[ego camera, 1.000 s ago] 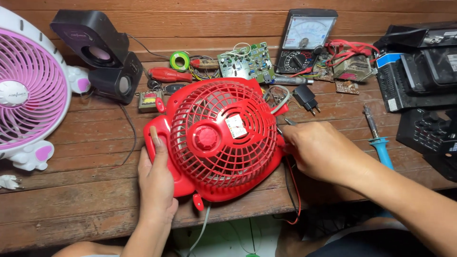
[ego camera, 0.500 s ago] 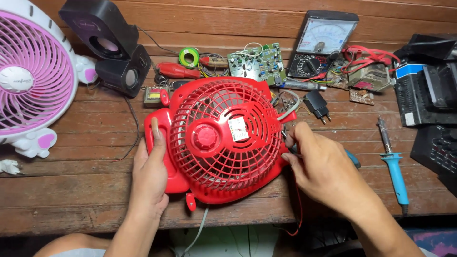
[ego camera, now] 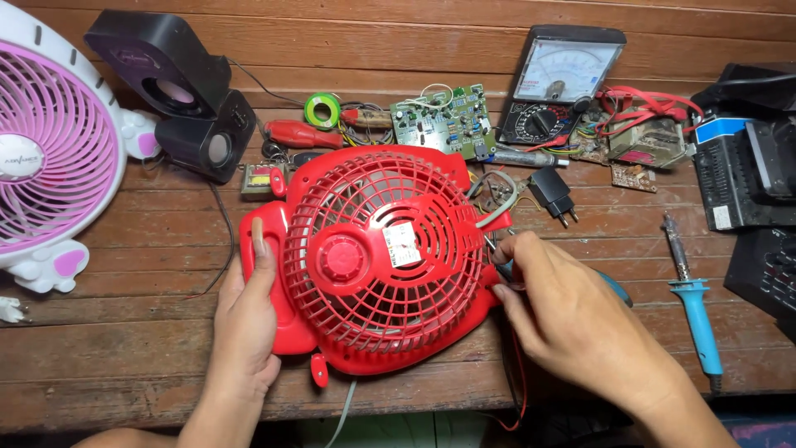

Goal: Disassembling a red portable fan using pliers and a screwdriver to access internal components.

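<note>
A small red fan (ego camera: 377,257) lies on its back on the wooden workbench (ego camera: 124,340), its round grille facing up. My left hand (ego camera: 247,319) grips the fan's left side, thumb laid along the red housing. At the fan's right edge, my right hand (ego camera: 572,319) pinches a thin dark tool (ego camera: 502,267) whose tip meets the housing; a teal handle end shows behind the hand. A grey cord (ego camera: 497,211) loops out of the fan's upper right, and a red wire (ego camera: 521,382) hangs over the bench edge below my right hand.
A pink and white fan (ego camera: 46,158) stands at far left, black speakers (ego camera: 178,99) behind it. At the back lie a green circuit board (ego camera: 442,120), an analog multimeter (ego camera: 560,83), a red-handled tool (ego camera: 300,133) and green tape roll (ego camera: 322,109). A blue soldering iron (ego camera: 695,307) lies right, beside black equipment (ego camera: 750,174).
The view has shifted a little, so the bench sits lower in frame. My right hand has settled at the fan's right edge with the thin tool. My left hand keeps its grip.
</note>
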